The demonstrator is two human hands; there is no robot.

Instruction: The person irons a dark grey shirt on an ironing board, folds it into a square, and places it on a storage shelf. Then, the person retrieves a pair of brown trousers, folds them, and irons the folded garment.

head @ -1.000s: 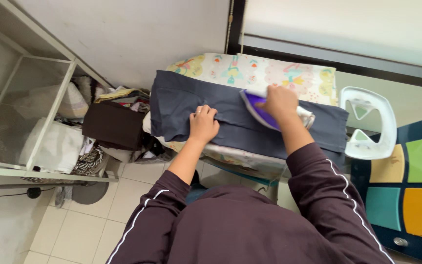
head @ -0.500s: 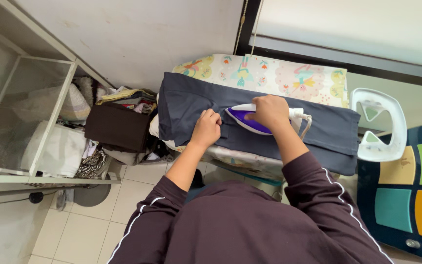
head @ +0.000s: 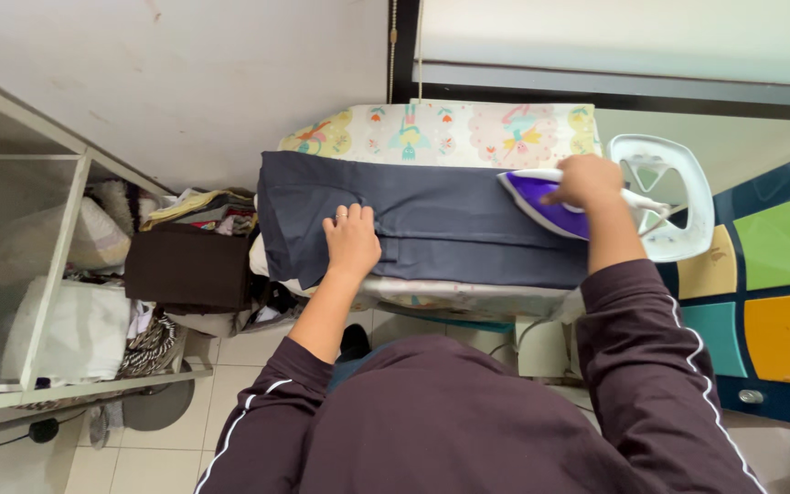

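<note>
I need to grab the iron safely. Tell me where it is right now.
In the head view, the iron sits at the right end of the dark cloth on the board, under the right hand, beside the white iron rest.

both arms reach forward in dark sleeves pushed up the forearms. the left hand (head: 352, 240) lies flat, palm down, fingers together, a ring showing. the right hand (head: 587, 181) is curled closed in a grip, wrist straight.

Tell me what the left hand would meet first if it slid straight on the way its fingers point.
The left hand lies flat on the dark grey garment, fingers toward the wall. It would likely cross more garment, then reach the patterned ironing board cover.
</note>
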